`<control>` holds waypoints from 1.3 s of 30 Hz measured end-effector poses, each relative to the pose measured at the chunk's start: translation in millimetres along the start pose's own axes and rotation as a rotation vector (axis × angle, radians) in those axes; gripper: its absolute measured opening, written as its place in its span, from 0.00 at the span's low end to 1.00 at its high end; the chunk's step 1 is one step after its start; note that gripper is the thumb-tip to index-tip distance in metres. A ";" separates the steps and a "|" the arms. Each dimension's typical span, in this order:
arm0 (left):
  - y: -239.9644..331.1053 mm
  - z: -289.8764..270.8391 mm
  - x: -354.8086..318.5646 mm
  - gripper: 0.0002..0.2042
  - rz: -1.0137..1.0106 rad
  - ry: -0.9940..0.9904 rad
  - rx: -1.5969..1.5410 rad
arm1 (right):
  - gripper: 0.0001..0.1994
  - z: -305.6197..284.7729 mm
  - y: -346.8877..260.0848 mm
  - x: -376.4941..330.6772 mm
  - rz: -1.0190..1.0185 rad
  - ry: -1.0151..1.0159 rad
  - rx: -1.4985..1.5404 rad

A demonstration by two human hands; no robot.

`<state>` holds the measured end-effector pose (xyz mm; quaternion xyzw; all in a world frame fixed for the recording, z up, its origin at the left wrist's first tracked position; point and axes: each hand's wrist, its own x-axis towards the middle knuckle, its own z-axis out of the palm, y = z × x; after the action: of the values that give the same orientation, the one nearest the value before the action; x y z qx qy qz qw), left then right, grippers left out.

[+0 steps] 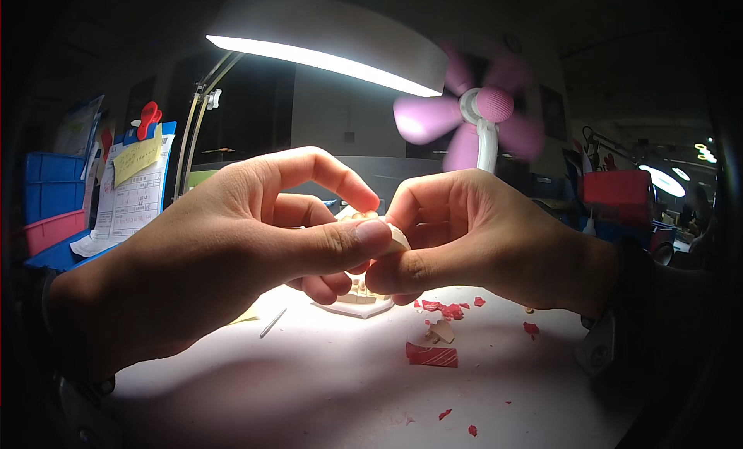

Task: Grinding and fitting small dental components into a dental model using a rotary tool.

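A pale, smooth counter (325,371) fills the lower view, brightly lit by a long white desk lamp (325,42) overhead, while the room behind is dark. Small red wax-like scraps (443,310) and a flat red strip (432,355) lie scattered on the counter, with a thin white pointed stick (272,323) to the left. A pink plastic fan (480,112) with blurred blades stands behind on a white stalk. At the far left are stacked blue plastic bins (50,186) and papers held by a red clip (147,118). Both hands meet at the centre, raised just above the counter. The left hand (224,251) is curled, its thumb and bent forefinger pinching a small cream-coloured, rounded piece (396,236). The right hand (480,236) is closed too, its thumb and fingers gripping the same piece from the other side. Directly beneath the 2 hands, a cream plaster-like base with tooth shapes (357,302) rests on the counter, partly hidden.
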<state>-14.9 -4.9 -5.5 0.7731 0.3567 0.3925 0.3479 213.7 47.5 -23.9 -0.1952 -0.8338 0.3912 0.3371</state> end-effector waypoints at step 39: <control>-3.5 -1.7 1.0 0.19 -0.102 -0.095 0.068 | 0.12 0.9 -1.5 -1.8 0.051 -0.021 0.023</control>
<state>-16.9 -1.8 -7.3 0.7831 0.3918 0.3247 0.3575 214.2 45.1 -24.0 -0.2083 -0.8274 0.4116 0.3203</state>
